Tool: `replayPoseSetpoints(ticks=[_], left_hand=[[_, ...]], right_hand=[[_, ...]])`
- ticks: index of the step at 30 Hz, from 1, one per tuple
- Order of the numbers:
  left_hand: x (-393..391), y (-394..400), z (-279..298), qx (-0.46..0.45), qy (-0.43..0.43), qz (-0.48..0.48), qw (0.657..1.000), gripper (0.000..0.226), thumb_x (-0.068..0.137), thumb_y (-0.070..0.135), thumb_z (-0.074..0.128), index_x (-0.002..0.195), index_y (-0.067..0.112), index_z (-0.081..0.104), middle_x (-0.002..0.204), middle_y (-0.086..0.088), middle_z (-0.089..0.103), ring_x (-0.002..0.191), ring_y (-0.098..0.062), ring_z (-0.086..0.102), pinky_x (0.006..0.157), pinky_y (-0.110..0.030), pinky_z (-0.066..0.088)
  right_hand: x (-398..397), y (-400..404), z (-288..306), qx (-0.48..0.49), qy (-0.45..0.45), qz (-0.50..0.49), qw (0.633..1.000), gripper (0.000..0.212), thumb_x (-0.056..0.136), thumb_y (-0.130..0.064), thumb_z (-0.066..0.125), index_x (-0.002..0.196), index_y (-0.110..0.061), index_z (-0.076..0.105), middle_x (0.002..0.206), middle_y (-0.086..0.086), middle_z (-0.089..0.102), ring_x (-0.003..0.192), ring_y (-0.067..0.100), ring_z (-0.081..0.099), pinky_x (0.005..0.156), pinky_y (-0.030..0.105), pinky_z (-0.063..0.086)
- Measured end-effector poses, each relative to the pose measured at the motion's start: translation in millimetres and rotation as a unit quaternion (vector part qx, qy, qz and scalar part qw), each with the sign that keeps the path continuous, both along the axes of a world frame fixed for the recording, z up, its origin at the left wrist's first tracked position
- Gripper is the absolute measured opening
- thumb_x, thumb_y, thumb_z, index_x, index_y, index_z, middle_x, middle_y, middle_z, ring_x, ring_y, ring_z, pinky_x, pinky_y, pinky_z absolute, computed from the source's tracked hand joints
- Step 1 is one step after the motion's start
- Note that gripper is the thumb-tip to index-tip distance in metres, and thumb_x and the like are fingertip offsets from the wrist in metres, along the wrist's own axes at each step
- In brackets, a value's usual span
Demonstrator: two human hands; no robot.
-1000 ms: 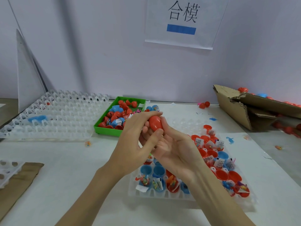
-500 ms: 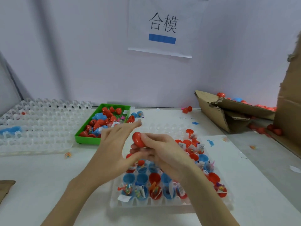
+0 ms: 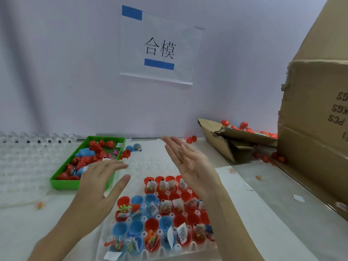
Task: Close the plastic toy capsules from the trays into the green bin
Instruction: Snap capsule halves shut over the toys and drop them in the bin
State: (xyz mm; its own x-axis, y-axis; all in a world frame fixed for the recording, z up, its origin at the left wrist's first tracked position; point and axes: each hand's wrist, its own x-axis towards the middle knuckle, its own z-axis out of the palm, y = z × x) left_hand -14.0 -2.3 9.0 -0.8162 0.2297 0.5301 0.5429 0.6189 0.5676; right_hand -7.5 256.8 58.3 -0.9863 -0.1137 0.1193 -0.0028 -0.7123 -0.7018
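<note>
Head view: left hand and right hand apart, fingers straight, both empty; green bin partly filled with closed capsules; tray holds many open halves, so most work remains.

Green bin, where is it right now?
In the head view the green bin sits left of centre on the table, just beyond the left hand, beside the empty clear trays.

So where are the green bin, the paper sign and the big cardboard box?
green bin [image 3: 62,186]: head view, near front wall.
paper sign [image 3: 160,49]: head view, on its printed characters.
big cardboard box [image 3: 312,129]: head view, its left-facing side.
</note>
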Motion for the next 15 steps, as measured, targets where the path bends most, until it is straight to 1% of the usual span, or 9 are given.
replayPoseSetpoints(ticks=[2, 3, 4, 6, 8, 11, 13, 15], left_hand=[[0.5, -1.5, -3.2, -0.026, -0.018, -0.026, 0.999, 0.039, 0.100, 0.064, 0.045, 0.108, 0.035, 0.072, 0.114, 0.022, 0.066, 0.116, -0.004, 0.056, 0.104, -0.035, 0.038], [1.8, -1.9, -4.2, -0.036, -0.041, -0.038, 0.998, 0.035, 0.099, 0.063, 0.048, 0.106, 0.038, 0.071, 0.111, 0.025, 0.065, 0.114, -0.001, 0.056, 0.100, -0.031, 0.039], [2.8, -2.2, -5.3, -0.048, -0.062, -0.049, 0.996, 0.033, 0.094, 0.062, 0.049, 0.106, 0.040, 0.070, 0.110, 0.027, 0.064, 0.113, 0.001, 0.055, 0.098, -0.028, 0.041], [3.0, -1.7, -7.4, -0.078, -0.083, -0.067, 0.991, 0.032, 0.091, 0.060, 0.050, 0.108, 0.040, 0.070, 0.109, 0.028, 0.063, 0.111, 0.006, 0.054, 0.097, -0.024, 0.043], [2.3, -0.3, -8.4, -0.098, -0.088, -0.081, 0.988, 0.026, 0.096, 0.051, 0.054, 0.107, 0.037, 0.072, 0.105, 0.026, 0.065, 0.106, 0.007, 0.055, 0.096, -0.023, 0.045], [1.0, 1.6, -8.5, -0.097, -0.087, -0.083, 0.988, 0.016, 0.103, 0.032, 0.060, 0.105, 0.030, 0.076, 0.098, 0.022, 0.069, 0.097, 0.003, 0.061, 0.090, -0.024, 0.049], [0.0, 0.1, -8.1, -0.076, -0.093, -0.075, 0.990, 0.020, 0.105, 0.018, 0.058, 0.110, 0.027, 0.075, 0.099, 0.021, 0.072, 0.097, 0.005, 0.064, 0.087, -0.017, 0.050], [-1.2, -3.6, -8.0, -0.068, -0.112, -0.077, 0.988, 0.030, 0.106, 0.006, 0.054, 0.116, 0.027, 0.073, 0.105, 0.021, 0.073, 0.102, 0.012, 0.062, 0.086, -0.008, 0.047]], right_hand=[[1.5, -6.8, 0.3, 0.016, -0.001, 0.000, 1.000, 0.035, 0.104, -0.006, 0.052, 0.138, 0.005, 0.054, 0.135, 0.022, 0.065, 0.126, 0.030, 0.065, 0.096, 0.033, 0.057], [1.7, -9.2, -0.1, 0.032, -0.009, -0.006, 0.999, 0.031, 0.104, -0.006, 0.053, 0.132, 0.003, 0.062, 0.130, 0.020, 0.068, 0.119, 0.028, 0.069, 0.091, 0.031, 0.059], [1.5, -10.2, -0.8, 0.053, -0.017, -0.016, 0.998, 0.028, 0.104, -0.006, 0.053, 0.126, 0.001, 0.068, 0.122, 0.018, 0.072, 0.111, 0.025, 0.072, 0.087, 0.030, 0.059], [2.0, -9.2, -2.3, 0.087, -0.030, -0.036, 0.995, 0.026, 0.104, -0.005, 0.053, 0.116, -0.001, 0.075, 0.108, 0.014, 0.074, 0.095, 0.021, 0.074, 0.081, 0.028, 0.060], [2.1, -5.8, -1.9, 0.097, -0.037, -0.047, 0.994, 0.026, 0.104, -0.005, 0.052, 0.113, -0.002, 0.077, 0.100, 0.012, 0.074, 0.087, 0.019, 0.073, 0.079, 0.027, 0.060], [1.9, -2.6, -1.1, 0.106, -0.036, -0.043, 0.993, 0.025, 0.103, -0.005, 0.054, 0.111, -0.002, 0.077, 0.096, 0.011, 0.073, 0.084, 0.018, 0.072, 0.078, 0.027, 0.060], [1.5, -2.8, -1.6, 0.118, -0.033, -0.043, 0.992, 0.025, 0.103, -0.005, 0.053, 0.110, -0.002, 0.077, 0.095, 0.011, 0.073, 0.082, 0.017, 0.072, 0.076, 0.027, 0.060], [1.7, -2.8, -1.4, 0.139, -0.032, -0.053, 0.988, 0.025, 0.103, -0.005, 0.053, 0.109, -0.004, 0.078, 0.094, 0.011, 0.073, 0.082, 0.018, 0.072, 0.075, 0.026, 0.060]])
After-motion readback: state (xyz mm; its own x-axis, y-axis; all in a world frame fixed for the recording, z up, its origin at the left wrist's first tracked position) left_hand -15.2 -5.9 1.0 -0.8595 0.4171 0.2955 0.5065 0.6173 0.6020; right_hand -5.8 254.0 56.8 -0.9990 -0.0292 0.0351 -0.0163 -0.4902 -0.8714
